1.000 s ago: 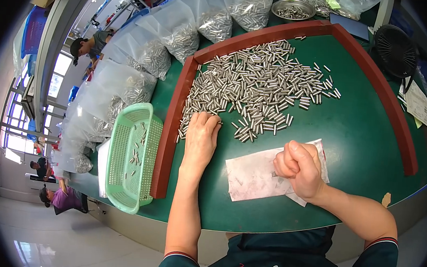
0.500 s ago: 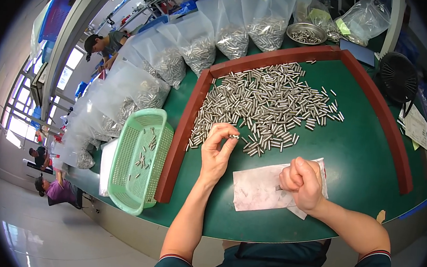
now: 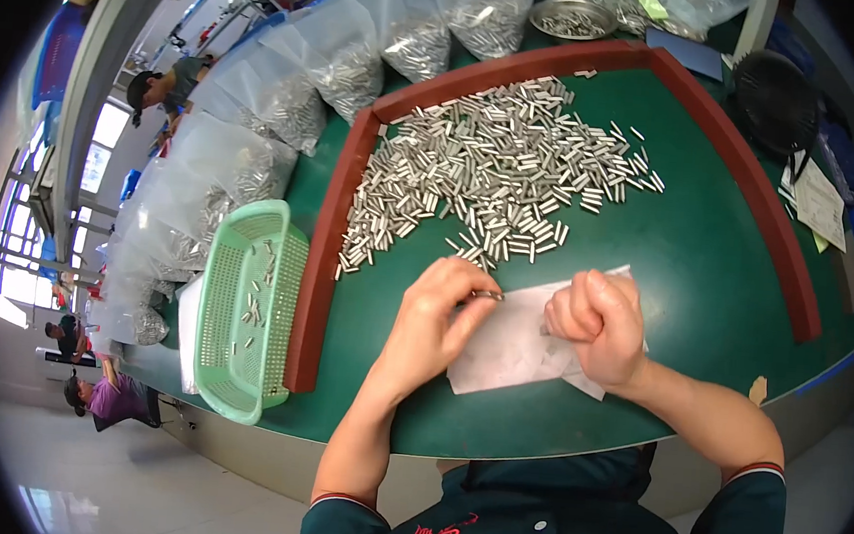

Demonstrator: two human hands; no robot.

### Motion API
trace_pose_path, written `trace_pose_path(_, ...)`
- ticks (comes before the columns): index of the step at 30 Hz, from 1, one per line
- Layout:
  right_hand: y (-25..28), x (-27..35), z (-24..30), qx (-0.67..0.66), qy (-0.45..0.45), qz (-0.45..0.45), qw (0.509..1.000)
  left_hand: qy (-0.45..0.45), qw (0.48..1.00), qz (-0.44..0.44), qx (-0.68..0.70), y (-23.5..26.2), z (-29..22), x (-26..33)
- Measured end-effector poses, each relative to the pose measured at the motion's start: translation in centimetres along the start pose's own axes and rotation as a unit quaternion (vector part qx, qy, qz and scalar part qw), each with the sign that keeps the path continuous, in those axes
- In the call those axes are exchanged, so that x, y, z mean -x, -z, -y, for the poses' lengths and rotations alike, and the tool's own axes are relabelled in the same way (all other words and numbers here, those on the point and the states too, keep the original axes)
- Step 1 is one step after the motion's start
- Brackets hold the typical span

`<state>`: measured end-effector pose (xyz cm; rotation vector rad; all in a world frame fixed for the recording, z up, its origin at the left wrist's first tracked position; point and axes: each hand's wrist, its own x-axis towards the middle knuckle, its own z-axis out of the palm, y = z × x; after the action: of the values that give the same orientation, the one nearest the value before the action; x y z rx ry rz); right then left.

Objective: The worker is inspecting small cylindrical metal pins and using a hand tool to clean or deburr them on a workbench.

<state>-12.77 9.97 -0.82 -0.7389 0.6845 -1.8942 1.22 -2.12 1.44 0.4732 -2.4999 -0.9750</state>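
Several small silvery metal pins (image 3: 495, 162) lie in a loose heap on the green tabletop. Just in front of the heap, my left hand (image 3: 433, 318) pinches a metal pin (image 3: 488, 294) between thumb and forefinger. My right hand (image 3: 598, 326) is curled into a fist over a whitish, smudged sheet (image 3: 506, 349) of paper or cloth. Whatever the fist encloses is hidden, though a greyish bit shows at its left side. The two hands are apart, both close to the sheet.
A dark red wooden frame (image 3: 326, 249) borders the heap. Left of it stands a green perforated basket (image 3: 208, 350) with some pins inside. Clear bags (image 3: 348, 65) of pins line the far and left sides. A metal bowl (image 3: 573, 19) and a black fan (image 3: 776, 102) stand at the back.
My left hand has moved right and slightly nearer with its pin, closer to the right fist and over the sheet's edge. The view has shifted, so the table sits higher and further left.
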Motion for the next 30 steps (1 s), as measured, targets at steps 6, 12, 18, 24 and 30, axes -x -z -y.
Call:
trace_pose_path(6, 0.6, -1.4, 1.2, -0.033, 0.019, -0.023, 0.999, -0.024, 0.996, 0.043, -0.069, -2.6, -0.9, 1.0)
trace_pose_path(12, 0.2, -0.9, 0.0, -0.028, -0.009, -0.031, 0.999, 0.009, 0.997, 0.034, -0.062, -3.3, -0.9, 1.3)
trace_pose_path(18, 0.1, -0.9, -0.3, -0.011, -0.022, -0.036, 0.999, 0.024, 0.997, 0.035, -0.057, -3.4, -1.0, 1.3)
trace_pose_path(24, 0.0, -1.1, -0.4, -0.014, -0.029, -0.026, 0.999, 0.026, 0.998, 0.031, -0.057, -3.3, -0.9, 1.3)
trace_pose_path(30, 0.0, -1.1, -0.4, 0.001, -0.040, -0.014, 0.999, 0.020, 0.997, 0.028, -0.062, -3.3, -0.9, 1.3)
